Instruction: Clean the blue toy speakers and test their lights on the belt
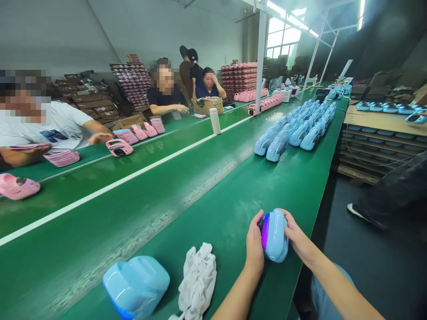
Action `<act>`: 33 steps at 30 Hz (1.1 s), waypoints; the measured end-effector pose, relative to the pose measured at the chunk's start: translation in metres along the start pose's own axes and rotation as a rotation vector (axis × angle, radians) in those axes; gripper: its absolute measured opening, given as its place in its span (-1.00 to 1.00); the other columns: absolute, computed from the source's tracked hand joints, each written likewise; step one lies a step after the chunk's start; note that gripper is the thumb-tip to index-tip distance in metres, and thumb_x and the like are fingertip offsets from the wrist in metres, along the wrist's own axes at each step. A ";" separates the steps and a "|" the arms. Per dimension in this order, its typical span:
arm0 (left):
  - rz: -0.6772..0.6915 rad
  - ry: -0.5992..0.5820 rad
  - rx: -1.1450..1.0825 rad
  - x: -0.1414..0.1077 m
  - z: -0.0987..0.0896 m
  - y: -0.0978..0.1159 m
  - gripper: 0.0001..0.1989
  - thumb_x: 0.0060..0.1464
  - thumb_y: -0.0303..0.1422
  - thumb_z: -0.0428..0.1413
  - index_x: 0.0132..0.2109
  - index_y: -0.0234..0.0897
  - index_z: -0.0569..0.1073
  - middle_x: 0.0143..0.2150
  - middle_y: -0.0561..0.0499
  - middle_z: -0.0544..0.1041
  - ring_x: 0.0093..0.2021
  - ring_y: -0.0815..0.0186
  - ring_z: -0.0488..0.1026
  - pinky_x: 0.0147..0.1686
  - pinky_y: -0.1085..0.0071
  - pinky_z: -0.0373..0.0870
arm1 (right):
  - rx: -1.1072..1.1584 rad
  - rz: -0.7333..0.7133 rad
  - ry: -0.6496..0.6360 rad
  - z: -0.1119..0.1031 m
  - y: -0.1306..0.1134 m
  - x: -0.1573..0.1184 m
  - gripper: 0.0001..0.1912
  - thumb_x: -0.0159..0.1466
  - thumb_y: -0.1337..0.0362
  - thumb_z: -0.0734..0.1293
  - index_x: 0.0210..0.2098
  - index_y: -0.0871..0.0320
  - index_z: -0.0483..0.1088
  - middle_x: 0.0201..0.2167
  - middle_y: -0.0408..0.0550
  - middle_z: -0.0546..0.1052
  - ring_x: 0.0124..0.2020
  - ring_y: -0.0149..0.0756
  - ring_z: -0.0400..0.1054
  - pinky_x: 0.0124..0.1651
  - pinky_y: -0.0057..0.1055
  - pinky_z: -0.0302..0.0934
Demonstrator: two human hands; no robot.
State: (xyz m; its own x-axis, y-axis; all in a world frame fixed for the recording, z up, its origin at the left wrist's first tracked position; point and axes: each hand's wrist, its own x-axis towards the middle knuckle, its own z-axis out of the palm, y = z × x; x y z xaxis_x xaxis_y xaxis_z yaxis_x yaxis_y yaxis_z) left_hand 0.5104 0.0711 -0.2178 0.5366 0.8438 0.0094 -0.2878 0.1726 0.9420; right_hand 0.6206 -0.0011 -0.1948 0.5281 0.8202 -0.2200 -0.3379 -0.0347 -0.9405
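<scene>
Between my two hands, a little above the green bench, is a light blue glossy plastic device [277, 235] with a purple glow along its left face. My left hand [256, 242] presses against the glowing side, its fingers partly behind the device. My right hand [293, 229] grips the opposite side from the right. On the bench to the left lies another light blue device [136, 284], its lower edge shining deeper blue. A crumpled white cloth [198, 282], perhaps a glove, rests between that one and my left forearm.
Rows of light blue devices [295, 129] stand farther up the bench. A white bottle [215, 121] stands by the white line. Across the belt, people sit among pink devices [119, 147] and a cardboard box [207, 106]. At right are a loaded rack [376, 146] and someone's leg.
</scene>
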 end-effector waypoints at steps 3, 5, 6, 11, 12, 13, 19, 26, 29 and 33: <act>0.025 -0.027 0.013 -0.001 -0.001 -0.001 -0.36 0.10 0.12 -0.07 0.11 -0.24 0.42 0.18 -0.16 0.40 0.21 0.05 0.28 0.23 0.13 0.13 | 0.068 0.028 -0.085 -0.005 0.001 -0.003 -0.38 0.10 -0.07 0.40 0.07 -0.03 0.20 0.05 -0.08 0.37 0.06 -0.12 0.25 0.10 -0.22 0.13; 0.034 -0.044 0.038 -0.001 -0.001 -0.002 -0.34 0.09 0.13 -0.07 0.13 -0.23 0.41 0.21 -0.15 0.38 0.23 0.05 0.25 0.25 0.14 0.11 | 0.133 0.040 -0.099 -0.010 0.005 -0.005 -0.39 0.17 -0.20 0.27 0.10 -0.04 0.23 0.11 -0.06 0.35 0.15 -0.11 0.20 0.17 -0.18 0.09; 0.033 -0.052 0.049 0.000 -0.001 -0.002 -0.33 0.08 0.14 -0.07 0.14 -0.22 0.40 0.22 -0.15 0.36 0.25 0.04 0.24 0.25 0.14 0.10 | 0.161 0.041 -0.084 -0.012 0.007 -0.005 -0.38 0.19 -0.25 0.21 0.10 -0.04 0.25 0.12 -0.06 0.35 0.17 -0.11 0.17 0.19 -0.17 0.07; -0.014 -0.012 0.028 0.002 0.002 -0.005 -0.30 0.07 0.17 -0.09 0.13 -0.24 0.40 0.23 -0.16 0.35 0.26 0.05 0.21 0.26 0.15 0.10 | 0.307 -0.009 0.033 -0.021 0.020 0.000 -0.44 0.21 -0.22 0.22 0.03 -0.02 0.35 0.06 -0.05 0.41 0.19 -0.14 0.17 0.27 -0.17 0.00; -0.030 0.001 0.007 0.003 0.003 -0.006 -0.30 0.07 0.17 -0.10 0.13 -0.24 0.40 0.22 -0.16 0.36 0.26 0.06 0.22 0.26 0.16 0.11 | 0.334 -0.016 0.048 -0.021 0.021 0.001 -0.46 0.20 -0.20 0.24 0.00 -0.01 0.37 0.04 -0.05 0.43 0.18 -0.14 0.19 0.27 -0.17 0.01; -0.047 0.009 -0.017 0.004 0.004 -0.007 -0.31 0.08 0.16 -0.11 0.13 -0.23 0.40 0.22 -0.15 0.37 0.25 0.08 0.23 0.26 0.16 0.11 | 0.353 -0.023 0.058 -0.022 0.021 0.002 -0.49 0.20 -0.18 0.26 -0.02 0.00 0.39 0.02 -0.04 0.45 0.17 -0.14 0.21 0.27 -0.17 0.01; -0.061 -0.022 -0.049 0.008 0.004 -0.015 -0.33 0.13 0.14 -0.18 0.15 -0.20 0.37 0.24 -0.15 0.34 0.25 0.08 0.23 0.25 0.15 0.11 | 0.293 -0.119 0.006 -0.020 0.020 -0.002 -0.57 0.23 -0.07 0.31 -0.02 0.02 0.41 0.05 -0.05 0.43 0.16 -0.15 0.21 0.25 -0.21 0.01; -0.049 -0.026 -0.001 0.006 0.004 -0.013 -0.31 0.10 0.18 -0.17 0.14 -0.18 0.37 0.23 -0.12 0.34 0.26 0.07 0.22 0.25 0.14 0.12 | 0.203 -0.156 -0.087 -0.024 0.020 -0.005 -0.50 0.21 -0.03 0.34 0.08 0.01 0.34 0.13 -0.03 0.36 0.20 -0.10 0.15 0.24 -0.16 0.01; -0.046 -0.034 -0.018 0.005 0.007 -0.009 -0.30 0.07 0.19 -0.14 0.15 -0.18 0.36 0.24 -0.13 0.34 0.26 0.05 0.22 0.25 0.13 0.11 | 0.184 -0.175 -0.128 -0.026 0.020 -0.006 -0.49 0.21 0.01 0.34 0.11 -0.02 0.31 0.16 -0.05 0.32 0.22 -0.12 0.12 0.26 -0.19 -0.02; -0.023 -0.058 -0.033 0.002 0.007 -0.005 -0.27 0.06 0.21 -0.16 0.18 -0.18 0.32 0.26 -0.15 0.30 0.27 0.03 0.20 0.24 0.11 0.11 | 0.145 -0.210 -0.159 -0.027 0.022 -0.006 -0.51 0.24 0.09 0.34 0.15 -0.05 0.26 0.18 -0.09 0.29 0.22 -0.17 0.11 0.28 -0.22 -0.07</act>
State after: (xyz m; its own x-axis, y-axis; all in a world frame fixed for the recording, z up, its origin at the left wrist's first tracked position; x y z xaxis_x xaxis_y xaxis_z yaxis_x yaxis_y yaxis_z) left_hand 0.5186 0.0685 -0.2204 0.5882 0.8087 0.0079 -0.3003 0.2094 0.9306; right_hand 0.6316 -0.0222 -0.2212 0.4734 0.8803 0.0292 -0.3479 0.2173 -0.9120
